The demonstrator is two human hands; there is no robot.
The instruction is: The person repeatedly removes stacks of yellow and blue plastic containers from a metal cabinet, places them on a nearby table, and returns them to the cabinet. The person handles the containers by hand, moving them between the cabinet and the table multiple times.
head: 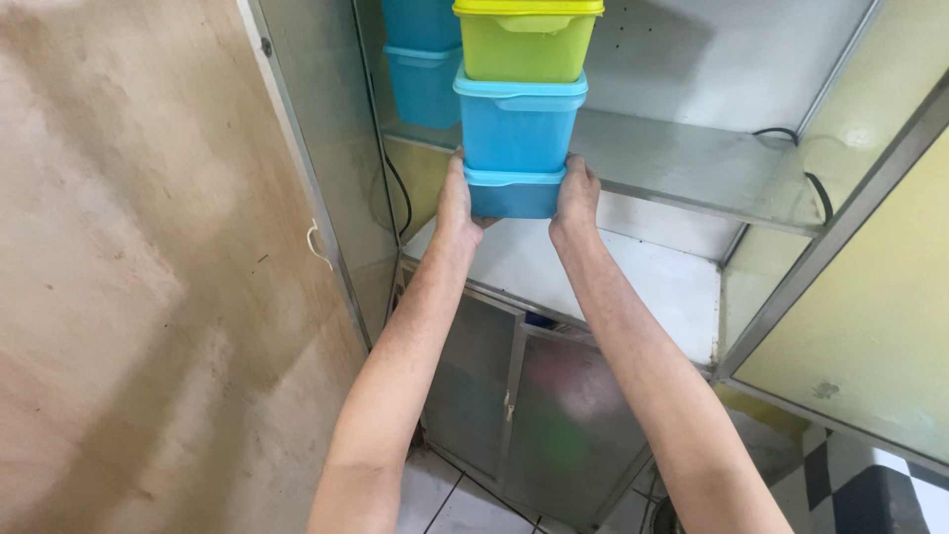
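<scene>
The glass cabinet (692, 178) stands open. A stack of boxes (518, 109), green over two blue, is mid-lift above its lower shelf (652, 287), left hand (456, 203) and right hand (576, 198) closed against the bottom box (514, 194). Next: keeping it level.

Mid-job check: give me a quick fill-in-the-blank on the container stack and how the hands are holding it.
1. The stack holds three containers; the top container is coloured ____.
2. The left hand and right hand grip the ____ container of the stack from either side.
3. The middle container is coloured ____.
4. A black cable lies on the cabinet shelf to the ____ of the stack.

Missing words: green; bottom; blue; right
</scene>
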